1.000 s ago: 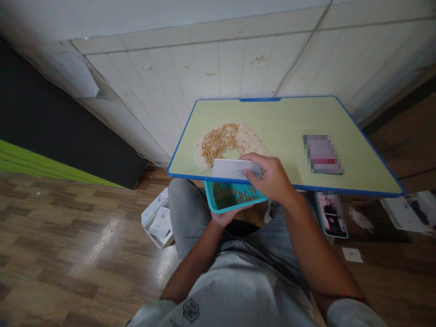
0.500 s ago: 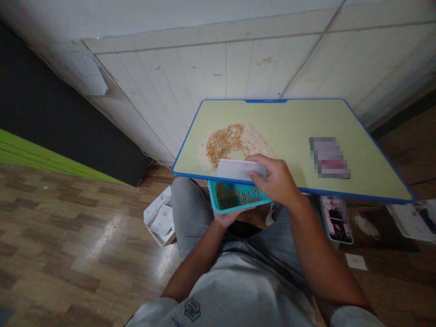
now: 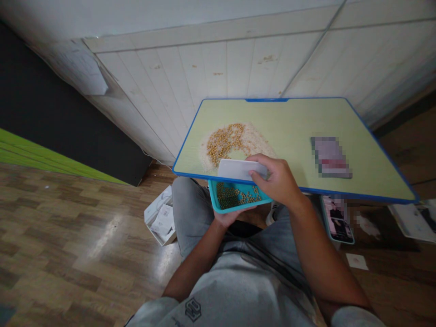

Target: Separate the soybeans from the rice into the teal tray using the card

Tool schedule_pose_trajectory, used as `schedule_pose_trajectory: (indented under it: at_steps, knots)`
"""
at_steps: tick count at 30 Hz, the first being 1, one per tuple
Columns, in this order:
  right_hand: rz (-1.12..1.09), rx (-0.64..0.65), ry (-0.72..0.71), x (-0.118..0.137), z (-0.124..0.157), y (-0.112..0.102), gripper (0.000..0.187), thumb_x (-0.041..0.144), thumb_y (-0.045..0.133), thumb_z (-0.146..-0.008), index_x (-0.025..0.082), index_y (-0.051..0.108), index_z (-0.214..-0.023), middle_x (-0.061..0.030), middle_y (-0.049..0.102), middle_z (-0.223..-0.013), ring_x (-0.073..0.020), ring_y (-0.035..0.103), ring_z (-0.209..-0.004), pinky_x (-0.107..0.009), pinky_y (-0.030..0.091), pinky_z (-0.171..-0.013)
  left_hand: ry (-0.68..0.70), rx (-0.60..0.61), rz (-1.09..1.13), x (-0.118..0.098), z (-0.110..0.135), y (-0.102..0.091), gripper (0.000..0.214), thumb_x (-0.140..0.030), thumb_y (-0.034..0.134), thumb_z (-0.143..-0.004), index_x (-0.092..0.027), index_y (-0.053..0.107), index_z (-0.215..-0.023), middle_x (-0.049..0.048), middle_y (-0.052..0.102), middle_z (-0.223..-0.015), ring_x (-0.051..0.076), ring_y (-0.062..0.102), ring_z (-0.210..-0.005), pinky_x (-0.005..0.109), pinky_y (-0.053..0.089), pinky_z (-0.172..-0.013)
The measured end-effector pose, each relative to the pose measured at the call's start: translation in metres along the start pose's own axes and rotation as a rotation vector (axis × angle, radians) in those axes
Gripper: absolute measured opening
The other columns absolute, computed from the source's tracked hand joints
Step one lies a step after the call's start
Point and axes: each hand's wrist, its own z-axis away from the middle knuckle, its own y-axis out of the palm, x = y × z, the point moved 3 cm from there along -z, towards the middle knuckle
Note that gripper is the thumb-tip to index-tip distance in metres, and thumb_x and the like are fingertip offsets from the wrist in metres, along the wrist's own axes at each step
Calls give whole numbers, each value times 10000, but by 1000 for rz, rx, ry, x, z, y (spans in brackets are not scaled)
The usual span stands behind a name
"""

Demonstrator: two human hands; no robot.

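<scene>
My right hand (image 3: 277, 181) is closed on a white card (image 3: 238, 169), held flat at the near edge of a small green table (image 3: 293, 120) with a blue rim. Just beyond the card lies a pile of yellow beans (image 3: 225, 141) mixed with white rice (image 3: 254, 141). My left hand (image 3: 229, 218) holds a teal tray (image 3: 218, 206) from below, pressed under the table's front edge. Several beans (image 3: 238, 195) lie in the tray.
A blurred flat object (image 3: 331, 156) lies on the table's right side. On the wooden floor sit a white box (image 3: 160, 218) at the left, a phone (image 3: 337, 220) and papers (image 3: 412, 220) at the right. White wall panels stand behind the table.
The view shifted slightly to the left a second ago; the hands, card and tray keep the same position at the table edge.
</scene>
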Motion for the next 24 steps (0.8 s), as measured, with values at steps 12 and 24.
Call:
schedule_pose_trajectory:
  at_steps: [12, 24]
  knots:
    - [0, 4, 5, 1, 0, 0, 231, 179, 653, -875, 245, 773, -1061, -17, 835, -959, -246, 782, -873, -319, 564, -799, -16, 14, -4, 1, 0, 3, 753, -677, 305, -1096, -330, 324, -1764, 73, 228, -1865, 448, 49, -1732, 898, 96, -1293]
    - [-17, -8, 1, 0, 0, 0, 233, 188, 664, -866, 248, 780, -1059, -20, 846, -987, -249, 790, -877, -332, 596, -826, -27, 19, -1, 0, 0, 9, 777, -689, 268, -1095, -313, 295, -1774, 104, 273, -1851, 444, 98, -1734, 894, 45, -1293]
